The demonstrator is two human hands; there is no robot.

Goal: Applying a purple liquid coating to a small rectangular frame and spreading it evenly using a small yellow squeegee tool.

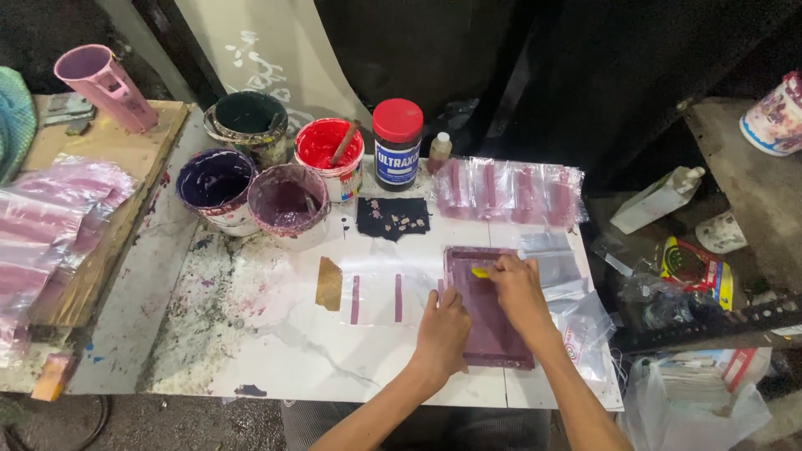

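Observation:
A small purple-stained printing screen frame (493, 330) lies flat on the white table (276, 351). My left hand (441, 327) presses on the frame's left edge, fingers together. My right hand (518, 288) holds a small yellow scraper (480, 272) against the upper part of the screen. To the left of the frame lies a clear plastic bag (376, 299) printed with two purple stripes. A brown card piece (329, 284) lies beside that bag.
Several paint tubs stand at the back: dark green (247, 124), red with a stick (329, 154), purple (215, 185), mauve (288, 203). A red-lidded jar (398, 144), a black rag (393, 217), printed bags (505, 190) and stacked bags (42, 225) lie around. Clutter fills the right.

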